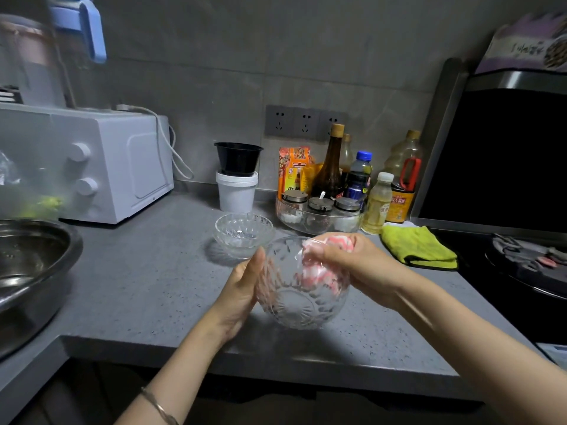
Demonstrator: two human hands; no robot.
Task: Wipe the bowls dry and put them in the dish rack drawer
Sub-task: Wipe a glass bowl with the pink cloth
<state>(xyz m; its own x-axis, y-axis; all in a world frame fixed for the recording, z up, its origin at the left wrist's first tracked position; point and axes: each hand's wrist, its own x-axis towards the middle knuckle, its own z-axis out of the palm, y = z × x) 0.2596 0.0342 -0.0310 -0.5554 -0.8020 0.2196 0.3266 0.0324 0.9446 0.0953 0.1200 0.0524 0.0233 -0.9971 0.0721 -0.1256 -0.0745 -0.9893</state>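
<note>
A cut-glass bowl (299, 302) is held above the grey counter (147, 286), tilted with its mouth toward the wall. My left hand (242, 289) grips its left side. My right hand (359, 265) presses a pink-and-white cloth (313, 271) over the rim and into the bowl. A second, smaller glass bowl (244, 233) stands upright on the counter just behind, untouched. No dish rack drawer is in view.
A white microwave (116, 167) stands at the back left and a steel basin (27, 271) at the left edge. Bottles and a glass condiment tray (319, 216) crowd the back. A yellow-green cloth (420, 246) lies by the black stove (506, 271) on the right.
</note>
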